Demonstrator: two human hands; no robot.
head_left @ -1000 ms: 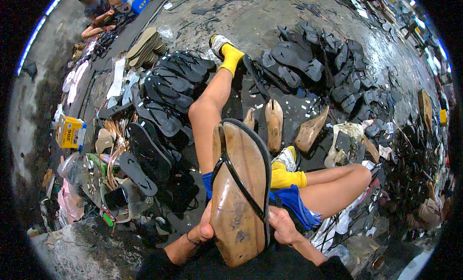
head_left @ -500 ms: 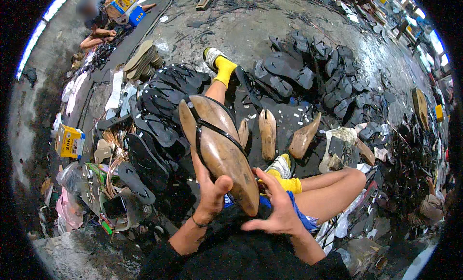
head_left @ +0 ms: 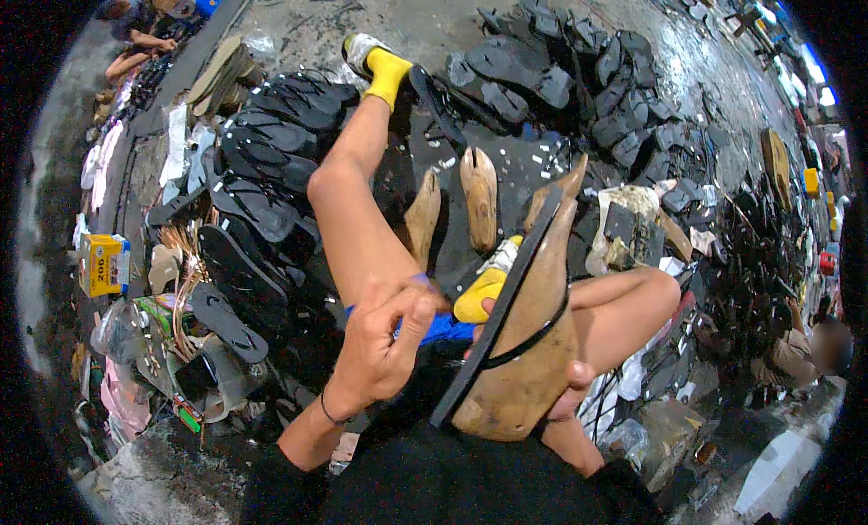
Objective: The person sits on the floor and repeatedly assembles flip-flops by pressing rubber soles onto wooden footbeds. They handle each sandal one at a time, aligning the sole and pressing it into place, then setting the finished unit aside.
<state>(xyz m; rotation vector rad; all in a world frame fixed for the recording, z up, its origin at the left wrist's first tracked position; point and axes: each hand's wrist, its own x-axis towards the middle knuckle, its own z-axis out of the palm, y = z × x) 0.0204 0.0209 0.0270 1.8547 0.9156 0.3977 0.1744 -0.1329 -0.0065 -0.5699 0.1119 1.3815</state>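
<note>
Dim even light, strong fisheye bending, black vignetted corners

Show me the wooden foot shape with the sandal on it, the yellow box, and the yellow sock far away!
wooden foot [head_left: 533, 362], head view, its broad side.
yellow box [head_left: 103, 264], head view, front face.
yellow sock [head_left: 387, 73], head view, ankle part.

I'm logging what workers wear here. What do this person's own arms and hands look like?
Both hands are bare, with no gloves. The left hand has a thin dark band at the wrist. Dark sleeves start near the elbows on both arms. The right hand shows no ring or watch in view.
</note>
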